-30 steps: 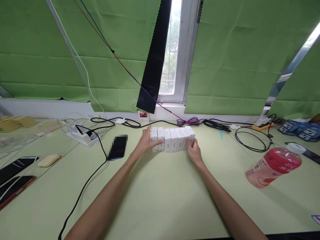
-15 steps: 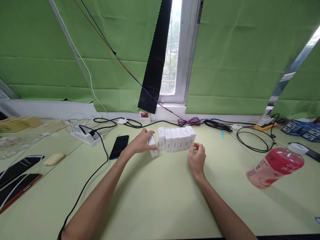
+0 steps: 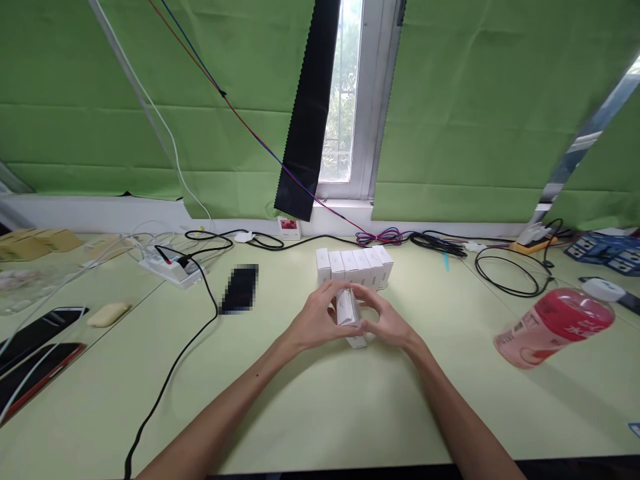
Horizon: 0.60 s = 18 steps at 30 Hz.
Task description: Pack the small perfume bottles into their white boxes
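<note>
A small white box (image 3: 349, 315) is held between both hands just above the pale green table (image 3: 310, 400). My left hand (image 3: 315, 321) grips its left side and my right hand (image 3: 386, 323) grips its right side. Behind them, a row of several matching white boxes (image 3: 357, 265) stands upright side by side on the table, apart from the hands.
A pink bottle with a red band (image 3: 553, 326) lies at the right. A power strip (image 3: 167, 270) and a black cable (image 3: 175, 360) cross the left side, near a dark phone (image 3: 241, 289) and more phones (image 3: 35, 350). Coiled cables (image 3: 505, 273) lie along the window sill.
My left hand pulled the leftmost box out of the row and brought it toward me. My right hand left the row's right end and joined the left on that box.
</note>
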Motion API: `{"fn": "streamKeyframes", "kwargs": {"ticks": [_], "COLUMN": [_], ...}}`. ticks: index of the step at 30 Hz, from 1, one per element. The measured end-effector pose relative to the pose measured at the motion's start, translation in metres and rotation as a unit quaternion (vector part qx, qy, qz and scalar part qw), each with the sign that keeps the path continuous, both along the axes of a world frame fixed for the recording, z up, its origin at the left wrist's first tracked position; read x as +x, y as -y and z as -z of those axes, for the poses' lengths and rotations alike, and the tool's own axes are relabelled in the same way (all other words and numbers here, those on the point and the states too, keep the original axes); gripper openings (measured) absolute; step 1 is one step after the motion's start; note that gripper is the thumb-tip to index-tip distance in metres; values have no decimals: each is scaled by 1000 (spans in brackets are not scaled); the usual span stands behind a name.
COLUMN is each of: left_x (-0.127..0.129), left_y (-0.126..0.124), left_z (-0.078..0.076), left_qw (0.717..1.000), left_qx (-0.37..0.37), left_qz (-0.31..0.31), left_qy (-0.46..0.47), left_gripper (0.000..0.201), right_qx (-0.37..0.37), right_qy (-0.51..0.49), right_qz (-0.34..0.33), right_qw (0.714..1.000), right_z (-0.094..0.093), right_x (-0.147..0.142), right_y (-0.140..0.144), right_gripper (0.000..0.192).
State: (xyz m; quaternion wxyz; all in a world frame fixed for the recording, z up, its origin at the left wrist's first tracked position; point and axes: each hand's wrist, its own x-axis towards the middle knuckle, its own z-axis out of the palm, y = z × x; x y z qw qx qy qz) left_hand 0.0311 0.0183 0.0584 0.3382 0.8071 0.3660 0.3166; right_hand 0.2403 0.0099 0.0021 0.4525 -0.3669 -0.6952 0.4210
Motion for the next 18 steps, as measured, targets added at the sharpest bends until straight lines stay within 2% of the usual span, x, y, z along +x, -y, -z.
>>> {"fn": "streamKeyframes", "kwargs": {"ticks": [5, 6, 8, 10, 12, 14, 16, 18], "left_x": [-6, -10, -20, -28, -33, -35, -35, -33], "left_y": [-1, -2, -3, -4, -3, -1, 2, 4], "left_z": [15, 17, 22, 23, 21, 16, 11, 5], "left_qw": [987, 982, 976, 985, 994, 986, 976, 975], "left_qx": [-98, -115, -132, -84, 24, 140, 205, 213], "left_qz": [18, 22, 25, -4, -57, -87, -69, -35], "left_qy": [128, 148, 169, 149, 88, 17, -30, -48], "left_gripper": [74, 70, 50, 26, 17, 11, 10, 14], "right_qx": [-57, -59, -57, -49, -36, -25, -22, -25], "right_qy": [16, 24, 43, 62, 78, 88, 95, 100], "right_qz": [-69, -68, -50, -24, -10, -4, 1, 4], "right_qw": [996, 996, 996, 997, 996, 996, 995, 995], "right_z": [-10, -12, -14, -15, -15, -15, -15, -15], "right_x": [3, 2, -1, -6, -10, -13, -15, -16], "right_y": [6, 8, 10, 11, 11, 12, 12, 12], "right_gripper": [104, 106, 107, 102, 97, 97, 99, 100]}}
